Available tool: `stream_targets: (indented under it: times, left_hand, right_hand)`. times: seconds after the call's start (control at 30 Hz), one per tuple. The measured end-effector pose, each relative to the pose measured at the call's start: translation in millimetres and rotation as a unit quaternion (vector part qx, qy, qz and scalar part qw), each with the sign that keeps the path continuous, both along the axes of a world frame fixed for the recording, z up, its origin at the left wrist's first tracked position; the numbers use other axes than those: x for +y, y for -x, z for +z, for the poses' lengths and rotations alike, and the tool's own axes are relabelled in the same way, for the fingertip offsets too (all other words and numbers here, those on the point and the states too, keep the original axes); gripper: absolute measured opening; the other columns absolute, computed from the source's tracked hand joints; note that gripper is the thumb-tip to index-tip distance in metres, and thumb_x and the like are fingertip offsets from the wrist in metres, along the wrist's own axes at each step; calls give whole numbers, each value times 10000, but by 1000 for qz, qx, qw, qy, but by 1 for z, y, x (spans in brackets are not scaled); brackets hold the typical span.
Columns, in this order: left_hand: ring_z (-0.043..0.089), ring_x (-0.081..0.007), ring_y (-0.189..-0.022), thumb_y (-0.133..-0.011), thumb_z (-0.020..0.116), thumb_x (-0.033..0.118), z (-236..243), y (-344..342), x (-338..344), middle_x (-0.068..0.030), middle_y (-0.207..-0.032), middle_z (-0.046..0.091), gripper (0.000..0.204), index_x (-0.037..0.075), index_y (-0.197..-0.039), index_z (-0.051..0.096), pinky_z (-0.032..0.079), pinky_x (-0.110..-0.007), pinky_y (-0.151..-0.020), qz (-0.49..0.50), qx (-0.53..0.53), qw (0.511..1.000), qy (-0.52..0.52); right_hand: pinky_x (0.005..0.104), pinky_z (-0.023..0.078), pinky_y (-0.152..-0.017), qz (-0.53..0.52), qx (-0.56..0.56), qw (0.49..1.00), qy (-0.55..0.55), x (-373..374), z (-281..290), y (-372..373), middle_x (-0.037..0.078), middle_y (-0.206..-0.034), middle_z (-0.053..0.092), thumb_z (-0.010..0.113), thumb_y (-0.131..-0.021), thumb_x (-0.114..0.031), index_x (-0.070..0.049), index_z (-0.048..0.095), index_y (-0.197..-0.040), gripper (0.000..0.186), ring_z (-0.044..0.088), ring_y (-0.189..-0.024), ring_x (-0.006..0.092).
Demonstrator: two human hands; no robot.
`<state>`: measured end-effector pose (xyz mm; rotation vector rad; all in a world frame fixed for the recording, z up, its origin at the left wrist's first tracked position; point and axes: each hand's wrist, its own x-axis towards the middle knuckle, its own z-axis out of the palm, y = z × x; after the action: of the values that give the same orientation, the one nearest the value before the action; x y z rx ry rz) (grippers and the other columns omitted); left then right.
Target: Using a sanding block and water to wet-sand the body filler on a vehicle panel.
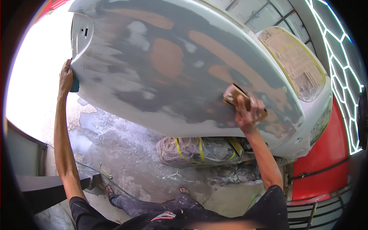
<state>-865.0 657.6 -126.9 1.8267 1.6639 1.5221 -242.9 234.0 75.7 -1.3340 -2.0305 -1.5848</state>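
A large curved car body panel (126, 73) fills the upper middle, sanded in grey and white with brown patches. On its right part, my right hand (248, 113) is closed around a brown sanding block (236, 94), which rests against the surface. At the panel's left edge is my left hand (66, 78), with its fingers curled by a teal pad or cloth (74, 83) that shows between hand and panel. Part of that pad is hidden by the hand.
Below the panel sits a wheel (199, 149) wrapped in clear plastic with yellow tape. A car window (293, 61) masked with paper is at upper right. A dark beam (50, 191) juts in at lower left, near a thin hose (111, 179) on the dusty floor.
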Motion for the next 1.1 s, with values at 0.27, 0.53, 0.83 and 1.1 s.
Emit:
stream_targets:
  times: [0.27,0.53,0.83,1.1]
  left_hand:
    - [631,-352,-1310,-1034,470,214,37,-31,-29,-163,-1459,637,471,101,-1473,597,474,-519,-1148,-1,57,998,22]
    - [640,-397,-1290,-990,483,230,23,11,-19,-213,-1431,653,530,102,-1494,590,449,-487,-1163,-4,52,994,92]
    - [596,-372,-1339,-968,458,155,35,-9,-21,-209,-1465,618,546,82,-1497,573,443,-506,-1175,-31,5,998,63]
    - [571,-313,-1370,-1026,487,206,41,-44,-34,-140,-1443,634,413,129,-1401,641,439,-488,-1176,-56,63,996,16]
  right_hand:
    - [516,449,-967,98,-59,991,-67,253,24,291,115,-1171,569,607,-996,-222,-219,648,-1466,472,521,-1102,293]
    - [452,454,-1026,141,-88,985,51,170,-13,193,62,-1234,595,631,-994,-225,-259,594,-1537,545,543,-1158,237]
    - [446,479,-955,33,-135,986,91,26,12,28,30,-1357,595,716,-917,-218,-368,631,-1502,610,533,-1101,249]
    - [457,474,-969,152,-110,981,-40,286,20,322,71,-1176,589,599,-1021,-244,-222,680,-1449,436,543,-1084,239]
